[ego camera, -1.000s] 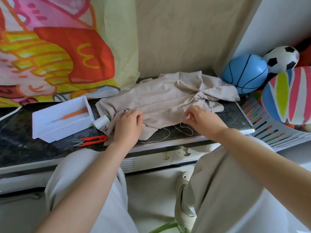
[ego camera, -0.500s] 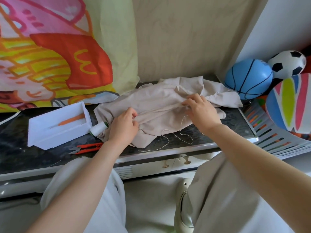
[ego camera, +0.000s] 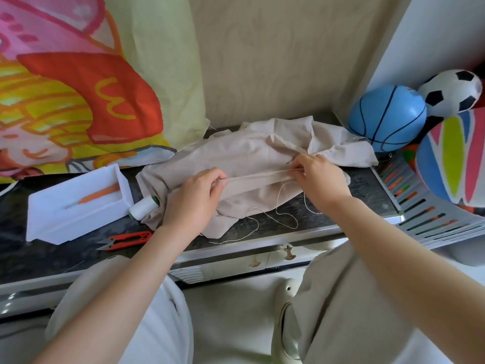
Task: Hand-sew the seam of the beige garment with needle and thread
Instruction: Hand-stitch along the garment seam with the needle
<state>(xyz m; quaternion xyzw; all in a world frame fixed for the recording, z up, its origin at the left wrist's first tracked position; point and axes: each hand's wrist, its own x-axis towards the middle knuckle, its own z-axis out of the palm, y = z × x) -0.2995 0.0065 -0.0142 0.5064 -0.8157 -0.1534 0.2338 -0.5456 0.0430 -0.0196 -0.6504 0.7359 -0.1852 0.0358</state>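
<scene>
Garment (ego camera: pixel 244 158) mid-bench (ego camera: pixel 367 187) | your left hand (ego camera: pixel 195 195) and right hand (ego camera: pixel 319 177) fingers pinch its folded seam taut | thread (ego camera: pixel 275 211) trails toward front edge

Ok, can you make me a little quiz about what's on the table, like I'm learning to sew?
1. True or false: the left hand and the right hand each pinch the beige cloth and hold a fold stretched between them.
2. What lies in the white tray? A) an orange-handled tool B) a button C) a ruler
3. Fill in: the thread spool lies between the tray and the ___.
Key: 1 true; 2 A; 3 cloth.
</scene>
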